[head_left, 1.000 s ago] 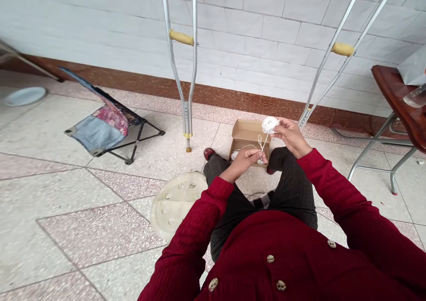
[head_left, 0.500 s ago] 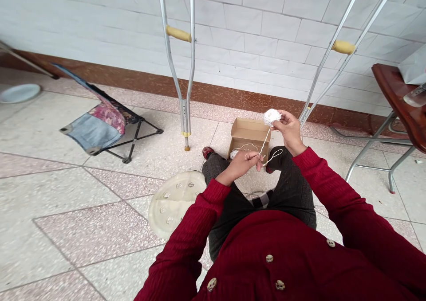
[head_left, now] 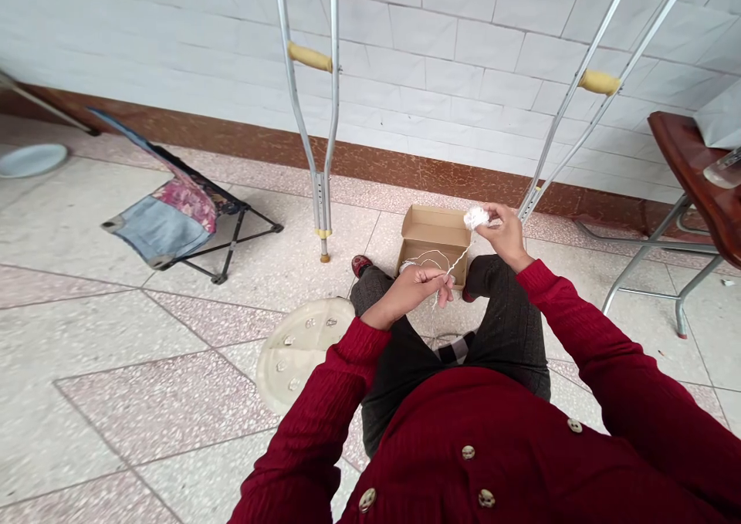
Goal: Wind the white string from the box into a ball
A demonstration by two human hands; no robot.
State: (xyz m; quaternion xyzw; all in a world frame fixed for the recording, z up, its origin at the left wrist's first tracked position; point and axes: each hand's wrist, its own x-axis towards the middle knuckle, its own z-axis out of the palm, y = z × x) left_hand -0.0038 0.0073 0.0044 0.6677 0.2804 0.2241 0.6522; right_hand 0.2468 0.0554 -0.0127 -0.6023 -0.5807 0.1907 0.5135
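While your right hand (head_left: 506, 237) pinches the small white yarn ball (head_left: 475, 218) just to its left, your left hand (head_left: 420, 292) closes on the strand (head_left: 457, 260) — it runs diagonally up and right between them, over the open cardboard box (head_left: 433, 227).

Brightness: bright, even daylight-like light on the white tile wall (head_left: 440, 61) and floor tiles (head_left: 144, 354).
Light source: soft and diffuse, with no direction to tell.
Shadows: faint, deepest inside the cardboard box (head_left: 433, 234).
Glare: the yarn ball (head_left: 476, 218) at 2 o'clock burns out nearly white.
Blur: the yarn strand (head_left: 443, 275) at 4 o'clock looks slightly soft.
Distortion: wide-angle bowing splays the crutch (head_left: 599, 82) at 2 o'clock outward.
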